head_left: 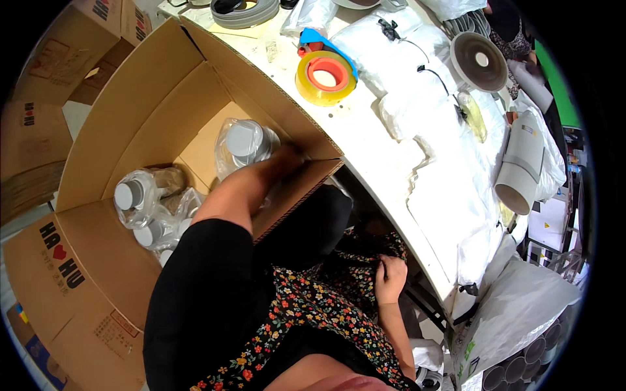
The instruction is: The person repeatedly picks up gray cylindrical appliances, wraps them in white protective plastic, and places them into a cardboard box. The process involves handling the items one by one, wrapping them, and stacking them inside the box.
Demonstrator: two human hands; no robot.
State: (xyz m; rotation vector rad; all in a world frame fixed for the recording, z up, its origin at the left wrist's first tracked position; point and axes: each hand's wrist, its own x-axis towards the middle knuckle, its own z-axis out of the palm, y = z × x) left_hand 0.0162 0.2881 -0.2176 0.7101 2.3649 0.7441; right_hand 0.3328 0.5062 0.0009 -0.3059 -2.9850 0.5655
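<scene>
My left arm reaches down into a large open cardboard box [140, 124]. My left hand [285, 161] is in shadow by the box's inner corner, beside a plastic-wrapped container with a round grey lid [245, 139]. Its fingers are too dark to make out, so whether it grips anything is hidden. Deeper in the box lie several similar items, among them a bagged piece with a grey cap [129, 194], tipped on its side. Low in front of my body, my right hand [391, 279] is closed, with its fingers curled on the flowered apron [313, 300].
A white table [372, 153] borders the box on the right. On it are a yellow tape roll [324, 78] on a dispenser, clear-bagged goods [417, 85] and a grey-white cylinder [521, 163]. More cartons [36, 140] stand at left; a sack [515, 313] of dark-ended tubes stands lower right.
</scene>
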